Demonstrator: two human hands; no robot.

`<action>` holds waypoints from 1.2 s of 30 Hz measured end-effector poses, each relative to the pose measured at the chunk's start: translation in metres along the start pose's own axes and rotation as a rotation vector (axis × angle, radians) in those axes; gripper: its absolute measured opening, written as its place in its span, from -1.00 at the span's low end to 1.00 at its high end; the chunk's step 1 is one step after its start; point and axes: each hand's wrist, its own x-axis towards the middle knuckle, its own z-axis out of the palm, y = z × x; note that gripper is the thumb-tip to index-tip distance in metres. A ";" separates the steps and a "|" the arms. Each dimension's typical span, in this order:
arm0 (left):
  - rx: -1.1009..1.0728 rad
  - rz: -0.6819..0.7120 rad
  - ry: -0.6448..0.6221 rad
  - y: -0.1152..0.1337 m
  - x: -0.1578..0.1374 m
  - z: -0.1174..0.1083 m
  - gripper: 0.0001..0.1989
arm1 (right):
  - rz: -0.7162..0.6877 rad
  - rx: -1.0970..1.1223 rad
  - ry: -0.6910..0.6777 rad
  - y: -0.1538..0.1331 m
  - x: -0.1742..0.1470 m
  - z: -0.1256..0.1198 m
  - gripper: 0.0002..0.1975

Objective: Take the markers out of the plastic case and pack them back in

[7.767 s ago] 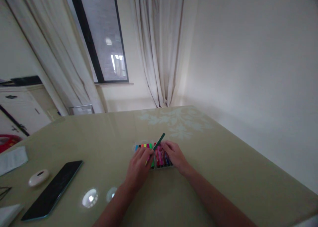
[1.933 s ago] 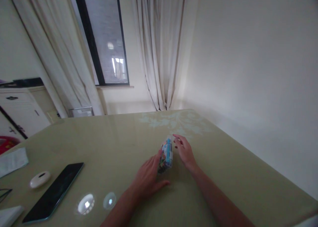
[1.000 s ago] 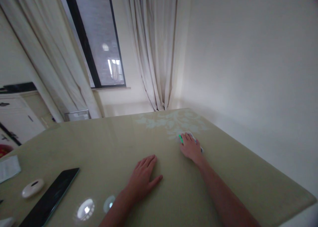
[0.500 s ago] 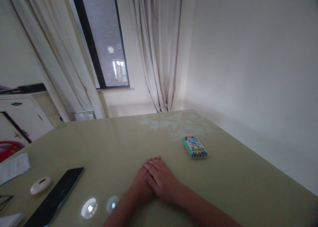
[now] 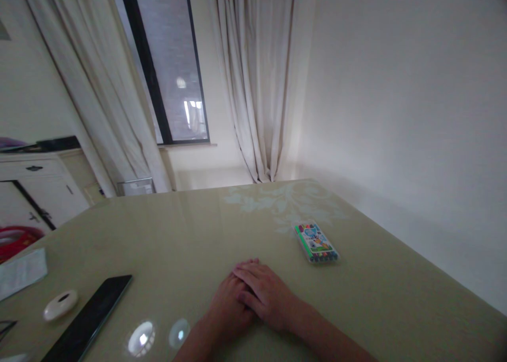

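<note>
My left hand (image 5: 228, 298) rests low over the tabletop, and my right hand (image 5: 269, 293) lies across the top of it. The right fingers stretch flat over the back of the left hand, with the thumb (image 5: 250, 301) laid across it too. Most of the left fingers are covered, though their tips seem to show stretched out beyond the right ones. I see nothing held in either hand. Farther off to the right, apart from both hands, a clear flat case of colourful crayons or markers (image 5: 316, 241) with a cartoon label lies on the table (image 5: 178, 240).
At the left lie a black phone or tablet (image 5: 89, 317), a small white oval object (image 5: 60, 305) and a pale sheet (image 5: 24, 272). A red item (image 5: 18, 240) and a white cabinet (image 5: 51, 180) are beyond. A wall (image 5: 396, 140) borders the table's right side.
The whole view has shifted slightly, so the table things sit a little lower in it. My hands keep the same stacked pose.
</note>
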 end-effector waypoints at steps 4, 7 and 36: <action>-0.029 -0.035 -0.014 0.005 0.001 -0.005 -0.32 | -0.029 -0.037 0.013 0.005 0.002 0.004 -0.50; -0.009 -0.027 -0.008 0.007 0.001 -0.012 -0.40 | 0.052 -0.148 0.114 0.022 0.006 -0.005 -0.51; 0.228 -0.090 0.058 -0.009 -0.001 -0.022 -0.20 | 0.294 0.444 0.366 0.041 0.012 -0.003 -0.56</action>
